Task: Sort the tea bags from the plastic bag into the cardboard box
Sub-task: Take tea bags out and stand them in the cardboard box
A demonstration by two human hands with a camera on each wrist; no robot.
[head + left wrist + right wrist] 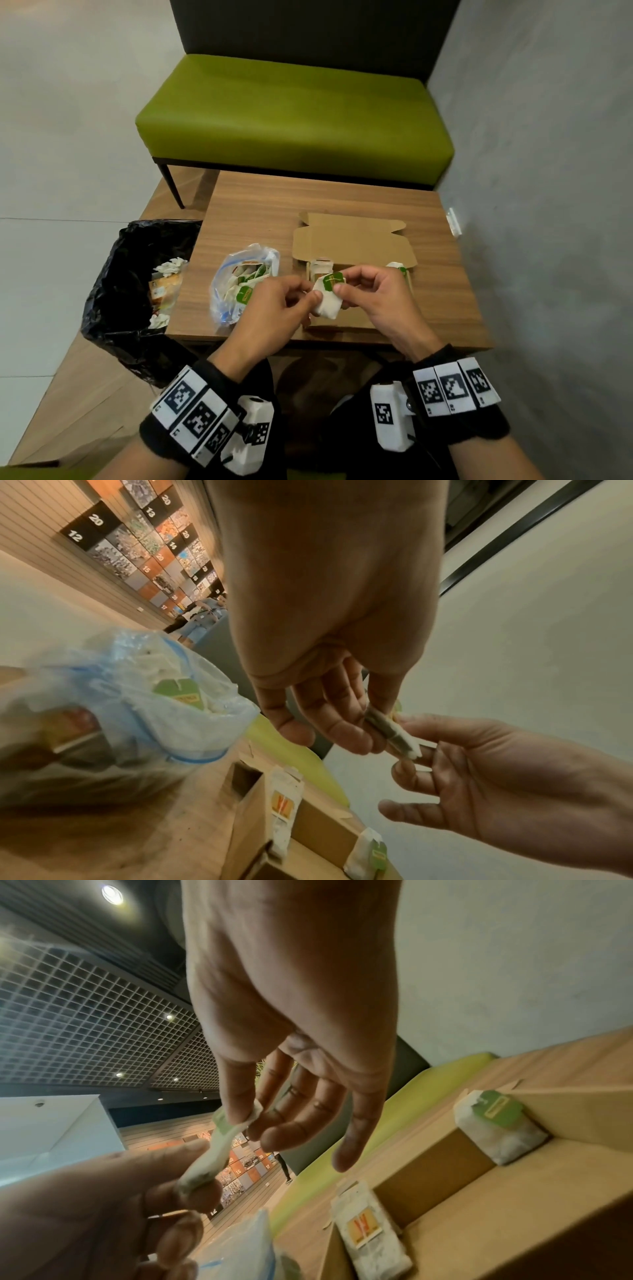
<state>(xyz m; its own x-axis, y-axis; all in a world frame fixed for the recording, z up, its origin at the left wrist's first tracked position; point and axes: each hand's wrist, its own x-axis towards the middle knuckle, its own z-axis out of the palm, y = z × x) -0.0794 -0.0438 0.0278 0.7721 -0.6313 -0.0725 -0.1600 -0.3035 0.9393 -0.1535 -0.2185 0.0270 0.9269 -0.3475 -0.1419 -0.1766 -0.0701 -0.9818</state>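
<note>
Pinching tea bag (328,296), wrist views revealing orange-tagged bag (368,1231)

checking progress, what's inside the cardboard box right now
The cardboard box holds an orange-tagged tea bag at its left side and a green-tagged tea bag at its right. In the head view both hands and the tea bag they hold cover most of the box floor, so more may be hidden.

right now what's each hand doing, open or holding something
Left hand: pinching the lower end of the green-tagged tea bag.
Right hand: pinching the top of the same tea bag, over the cardboard box.
</note>
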